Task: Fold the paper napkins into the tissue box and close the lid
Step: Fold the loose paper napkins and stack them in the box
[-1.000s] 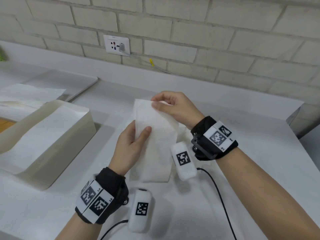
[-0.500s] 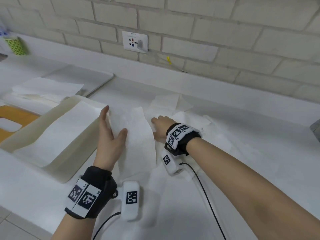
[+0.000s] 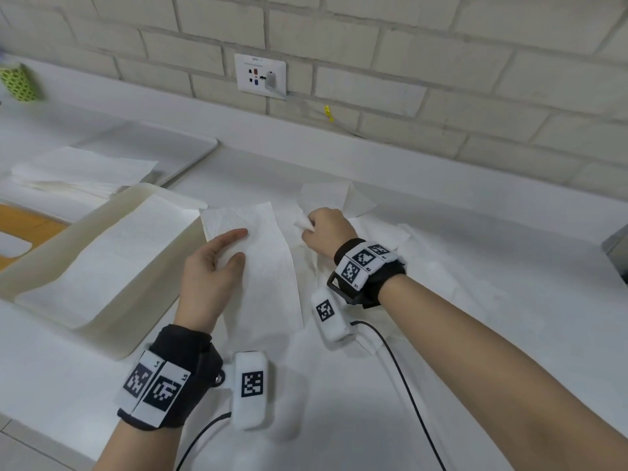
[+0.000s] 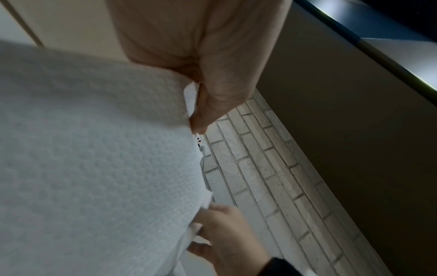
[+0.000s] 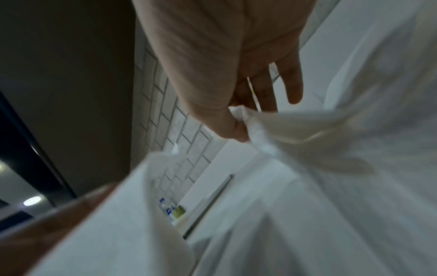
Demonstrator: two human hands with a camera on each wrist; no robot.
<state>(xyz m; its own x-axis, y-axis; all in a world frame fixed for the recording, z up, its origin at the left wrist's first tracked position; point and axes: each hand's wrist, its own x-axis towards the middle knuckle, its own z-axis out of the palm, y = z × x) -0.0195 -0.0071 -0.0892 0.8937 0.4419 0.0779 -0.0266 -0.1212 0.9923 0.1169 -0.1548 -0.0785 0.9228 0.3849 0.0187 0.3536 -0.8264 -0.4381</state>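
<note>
My left hand pinches a folded white napkin between thumb and fingers, holding it just right of the open cream tissue box. The left wrist view shows that napkin filling the frame under my thumb. A flat napkin lies inside the box. My right hand pinches the corner of another loose napkin on the counter; in the right wrist view the crumpled corner sits between thumb and fingers. A wooden lid shows at the far left behind the box.
More loose napkins lie spread on the white counter behind and under my right arm. A stack of napkins rests on a white tray at the back left. A green cup stands far left. A wall socket is on the brick wall.
My right hand let go of the folded napkin, reached back right and pinched a loose napkin. My left hand carried the folded one left toward the box, now pinching it.
</note>
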